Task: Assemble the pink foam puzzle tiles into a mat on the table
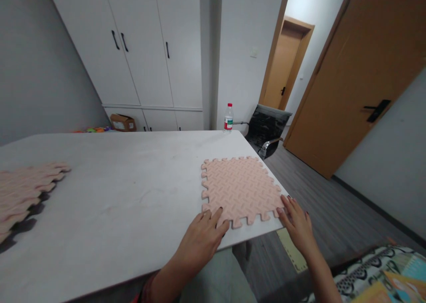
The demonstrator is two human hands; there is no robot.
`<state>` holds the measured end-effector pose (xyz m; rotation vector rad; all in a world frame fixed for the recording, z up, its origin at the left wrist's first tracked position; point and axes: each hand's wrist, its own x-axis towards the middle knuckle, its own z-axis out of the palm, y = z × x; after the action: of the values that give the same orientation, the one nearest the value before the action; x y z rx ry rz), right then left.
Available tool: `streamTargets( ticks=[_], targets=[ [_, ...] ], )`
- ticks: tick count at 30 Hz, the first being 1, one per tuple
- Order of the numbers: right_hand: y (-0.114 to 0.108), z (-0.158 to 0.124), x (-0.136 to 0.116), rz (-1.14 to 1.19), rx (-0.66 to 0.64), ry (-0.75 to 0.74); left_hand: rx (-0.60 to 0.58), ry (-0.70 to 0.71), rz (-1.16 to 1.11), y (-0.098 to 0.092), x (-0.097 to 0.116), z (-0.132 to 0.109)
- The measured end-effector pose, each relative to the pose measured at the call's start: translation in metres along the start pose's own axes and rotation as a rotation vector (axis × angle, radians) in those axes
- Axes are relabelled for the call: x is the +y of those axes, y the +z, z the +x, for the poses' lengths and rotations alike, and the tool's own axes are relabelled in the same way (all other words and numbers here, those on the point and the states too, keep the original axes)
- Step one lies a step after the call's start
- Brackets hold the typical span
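Note:
A pink foam puzzle mat tile (240,188) with jigsaw edges lies flat near the right front corner of the white table (126,183). My left hand (203,237) rests flat at the tile's near left corner, fingers spread and touching its edge. My right hand (297,223) lies at the tile's near right corner by the table edge, fingers stretched out against the tile. Neither hand grips anything.
A pile of several pink and dark foam tiles (23,194) sits at the table's left edge. A water bottle (228,117) stands at the far edge. Beyond are a black chair (268,127), white cupboards (143,45), a cardboard box (123,122) and wooden doors (362,72).

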<state>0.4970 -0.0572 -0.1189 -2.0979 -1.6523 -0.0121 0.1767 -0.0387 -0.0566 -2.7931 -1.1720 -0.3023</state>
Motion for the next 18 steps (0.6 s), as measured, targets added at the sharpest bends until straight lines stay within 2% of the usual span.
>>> streamTargets(
  ticks=[2,5,10,13,16,18],
  targets=[
    [0.002,0.003,0.004,0.017,0.035,-0.038,-0.005,-0.021,-0.001,-0.001,-0.001,0.001],
    [0.0,0.006,0.009,0.041,0.072,-0.1,-0.018,0.041,-0.071,-0.003,-0.006,-0.004],
    [-0.015,0.011,0.012,0.128,0.043,-0.126,-0.001,0.112,-0.19,-0.005,-0.005,-0.015],
    [-0.015,0.012,0.014,0.194,0.043,-0.124,-0.003,0.136,-0.229,-0.011,-0.01,-0.021],
    [-0.01,0.011,0.02,0.22,0.043,-0.157,0.059,-0.004,-0.212,-0.026,-0.042,-0.035],
    [-0.007,0.011,0.025,0.19,0.036,-0.188,0.159,-0.221,-0.13,-0.038,-0.084,-0.059]
  ],
)
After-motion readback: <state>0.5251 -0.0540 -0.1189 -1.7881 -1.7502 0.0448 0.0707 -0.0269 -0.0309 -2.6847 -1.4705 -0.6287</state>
